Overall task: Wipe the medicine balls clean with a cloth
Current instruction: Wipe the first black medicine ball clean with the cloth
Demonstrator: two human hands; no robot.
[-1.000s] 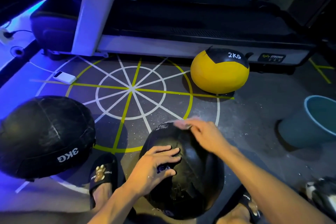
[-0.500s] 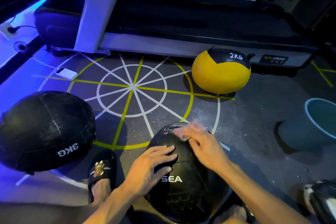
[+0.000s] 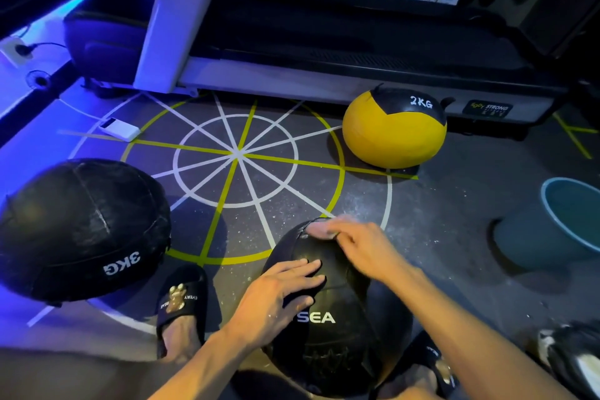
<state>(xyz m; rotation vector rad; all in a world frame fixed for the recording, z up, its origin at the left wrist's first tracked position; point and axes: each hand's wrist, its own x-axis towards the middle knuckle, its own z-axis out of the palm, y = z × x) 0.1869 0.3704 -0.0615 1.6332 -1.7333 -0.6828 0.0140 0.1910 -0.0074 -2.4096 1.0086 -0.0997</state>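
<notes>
Nearest, 6 o'clock: a person crouches over a black medicine ball marked SEA (image 3: 337, 318), set on the gym floor (image 3: 438, 204) between two feet in black slides (image 3: 181, 299).
Left hand (image 3: 276, 299): lies flat on the ball's near crown, fingers straight and slightly spread, steadying it.
Right hand (image 3: 363, 250): reaches to the ball's far top at 12 o'clock, fingers curled down on a pale cloth (image 3: 321, 230), pressing it to the leather; the motion blur there hides the exact grip.
Step in hand: apparently the wipe of the first ball's upper far side.
Next move, as a judgement: the lower and near panels look untouched, so the ball likely needs turning under the left palm to bring fresh surface to the cloth.
At 9 o'clock: a black 3KG ball (image 3: 81, 230), well apart.
At 3 o'clock: a blue bucket (image 3: 558, 230).
Farthest, 1 o'clock: a yellow 2KG ball (image 3: 389, 136) beside the treadmill (image 3: 324, 75).
</notes>
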